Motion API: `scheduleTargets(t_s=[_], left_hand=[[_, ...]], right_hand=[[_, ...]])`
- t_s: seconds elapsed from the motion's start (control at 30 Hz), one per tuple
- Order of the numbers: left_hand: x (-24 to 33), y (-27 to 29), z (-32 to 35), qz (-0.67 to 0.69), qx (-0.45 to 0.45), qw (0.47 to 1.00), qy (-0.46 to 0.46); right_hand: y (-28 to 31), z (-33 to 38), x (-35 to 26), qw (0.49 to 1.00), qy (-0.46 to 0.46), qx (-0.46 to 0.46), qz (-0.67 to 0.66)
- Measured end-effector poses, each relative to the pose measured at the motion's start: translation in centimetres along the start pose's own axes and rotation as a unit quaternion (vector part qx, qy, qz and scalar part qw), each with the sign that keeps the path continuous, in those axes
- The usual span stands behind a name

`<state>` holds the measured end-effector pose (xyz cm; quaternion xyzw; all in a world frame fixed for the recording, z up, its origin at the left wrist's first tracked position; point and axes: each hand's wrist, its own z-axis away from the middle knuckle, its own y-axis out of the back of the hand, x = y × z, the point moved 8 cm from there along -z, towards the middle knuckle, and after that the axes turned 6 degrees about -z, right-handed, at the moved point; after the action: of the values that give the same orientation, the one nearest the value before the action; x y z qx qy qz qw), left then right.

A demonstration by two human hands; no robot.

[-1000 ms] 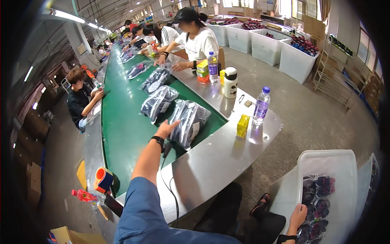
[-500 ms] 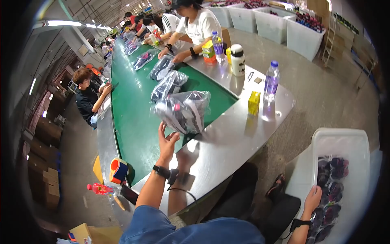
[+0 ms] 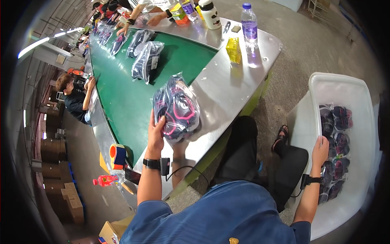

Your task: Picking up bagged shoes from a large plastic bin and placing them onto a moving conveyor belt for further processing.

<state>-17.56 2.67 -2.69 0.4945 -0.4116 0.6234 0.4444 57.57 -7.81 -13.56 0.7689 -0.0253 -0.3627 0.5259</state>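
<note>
In the head view, the left hand clasps the near left edge of a crinkled clear plastic bag of dark shoes with pink trim, fingers curled over the glossy wrap. The bag lies on the smooth brushed-steel table rim, just right of the matt green conveyor belt. The right hand grips the near left wall of a large white rectangular plastic tub standing on the grey concrete floor to the right, fingers folded over its rim.

Against the picture half a second earlier, the bag has come off the green belt onto the steel rim, nearer the person, and the left hand now holds it from its near side. The right hand, then low beside the tub, now sits on the tub's wall.

The tub holds several more clear bags of dark and pink shoes, stacked flat along its left side. On the belt farther off lie more bagged dark shoes in a row. On the far steel rim stand a small yellow carton and a clear plastic water bottle with a blue cap, just beside each other.
</note>
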Motion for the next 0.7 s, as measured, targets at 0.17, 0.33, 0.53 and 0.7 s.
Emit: scheduleTargets(t_s=[0.17, 0.33, 0.53, 0.7], left_hand=[[-1.7, -0.7, -0.7, 0.144, -0.013, 0.986, 0.080], [-1.9, -5.5, 0.2, 0.224, -0.082, 0.961, 0.143], [-3.5, -8.3, 3.1, 0.194, -0.185, 0.946, 0.180], [-2.1, -14.9, 7.2, 0.148, -0.254, 0.928, 0.231]], right_hand=[[0.0, 0.2, 0.6, 1.000, 0.001, 0.008, -0.012], [0.4, 0.5, 0.6, 1.000, -0.006, 0.008, -0.025], [0.5, 0.5, 2.1, 0.990, -0.010, 0.017, -0.138], [1.8, 1.7, 0.9, 0.969, -0.007, 0.064, -0.240]])
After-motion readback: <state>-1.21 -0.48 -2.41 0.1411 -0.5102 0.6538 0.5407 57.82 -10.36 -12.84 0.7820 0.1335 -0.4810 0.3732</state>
